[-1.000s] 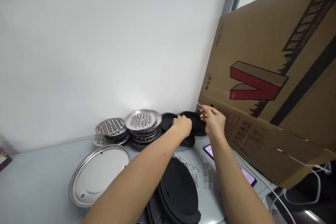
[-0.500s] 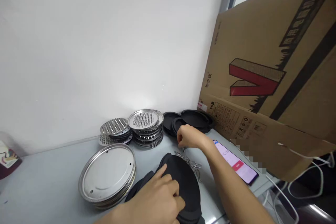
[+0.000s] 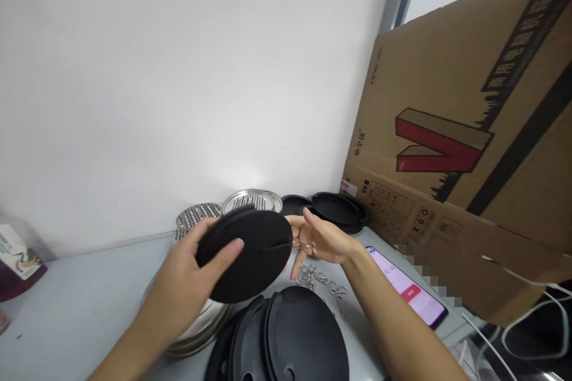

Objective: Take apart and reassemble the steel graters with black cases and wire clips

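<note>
My left hand (image 3: 190,277) grips a round black disc (image 3: 254,250) by its left side, thumb on the face and fingers behind. The disc is raised and tilted above the table. At its right edge is my right hand (image 3: 315,241), palm turned up, with a thin metal wire hook (image 3: 304,244) across its fingers. The hook's end meets the disc's edge; some fingers are hidden behind the disc. Below lie several loose metal wire hooks (image 3: 319,278). A stack of black discs (image 3: 308,333) stands in front, nearest me.
Behind my left hand are plain metal discs (image 3: 196,339), largely covered. Metal grater discs (image 3: 199,212) and more black round pieces (image 3: 337,209) sit by the wall. A phone (image 3: 409,289) lies at right beside a large cardboard box (image 3: 429,202). A bottle (image 3: 18,262) stands at far left.
My left hand has lifted a black disc from the front stack. My right hand has come from the pile of wire hooks to the disc's edge, bringing one hook.
</note>
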The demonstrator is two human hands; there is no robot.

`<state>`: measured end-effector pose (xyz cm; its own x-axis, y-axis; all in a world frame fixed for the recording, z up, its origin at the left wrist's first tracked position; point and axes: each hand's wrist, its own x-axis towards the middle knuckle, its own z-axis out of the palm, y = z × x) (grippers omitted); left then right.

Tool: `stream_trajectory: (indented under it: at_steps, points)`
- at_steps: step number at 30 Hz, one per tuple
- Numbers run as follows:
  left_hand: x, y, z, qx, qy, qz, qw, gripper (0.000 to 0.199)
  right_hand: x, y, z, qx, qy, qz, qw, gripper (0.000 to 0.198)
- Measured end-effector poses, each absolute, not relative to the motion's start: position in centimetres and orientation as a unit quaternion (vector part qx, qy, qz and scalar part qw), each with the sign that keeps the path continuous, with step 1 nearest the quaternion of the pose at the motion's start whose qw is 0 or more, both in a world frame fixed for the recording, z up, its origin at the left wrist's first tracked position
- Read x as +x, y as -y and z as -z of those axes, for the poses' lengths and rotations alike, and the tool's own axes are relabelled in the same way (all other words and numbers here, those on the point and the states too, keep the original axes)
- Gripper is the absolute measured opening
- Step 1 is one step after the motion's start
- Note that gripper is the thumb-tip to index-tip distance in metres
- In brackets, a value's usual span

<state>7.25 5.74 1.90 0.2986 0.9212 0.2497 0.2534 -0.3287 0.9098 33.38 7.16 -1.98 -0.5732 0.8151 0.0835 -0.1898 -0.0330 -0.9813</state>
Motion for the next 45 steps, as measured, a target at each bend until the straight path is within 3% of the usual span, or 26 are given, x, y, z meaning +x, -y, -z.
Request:
stream_trajectory:
  at_steps: [3, 7, 12, 18, 25, 30, 35, 41, 45]
  points:
    - [5.3, -6.5, -1.9, 0.591, -0.408, -0.427, 0.549, 0.048, 31.3, -6.3, 2.0, -0.25, 0.583, -0.626, 0.454, 0.065]
    - [2.7, -6.3, -1.9, 0.579, -0.4, -0.297, 0.645, 0.058, 28.6, -5.2, 2.8, -0.283, 0.592, -0.602, 0.455, 0.037]
    - [2.0, -5.8, -2.0, 0.766, -0.337, -0.158, 0.523, 0.026, 25.8, -3.7, 3.7, -0.318, 0.617, -0.585, 0.419, 0.028]
    - [2.7, -4.5, -0.4, 0.801, -0.387, -0.237, 0.39, 0.019, 25.3, -2.2, 3.0, -0.381, 0.782, -0.288, 0.4, 0.03]
    - [1.9, -4.5, 0.6, 0.795, -0.385, -0.249, 0.398, 0.018, 24.6, -1.7, 4.2, -0.333, 0.856, -0.024, 0.394, 0.038]
    - [1.6, -4.2, 0.3, 0.793, -0.38, -0.238, 0.412, 0.019, 24.0, -0.6, 5.0, -0.336, 0.838, 0.099, 0.419, 0.039]
    - [1.5, -4.0, 0.1, 0.796, -0.379, -0.234, 0.41, 0.022, 23.1, 0.1, 5.1, -0.341, 0.831, 0.047, 0.437, 0.051]
    - [2.0, -4.1, 0.7, 0.759, -0.384, -0.276, 0.446, 0.02, 22.4, -0.7, 4.5, -0.444, 0.721, -0.254, 0.467, 0.025]
    - [2.3, -3.8, 1.1, 0.714, -0.419, -0.305, 0.471, 0.025, 22.4, -0.9, 4.3, -0.469, 0.629, -0.397, 0.475, 0.028]
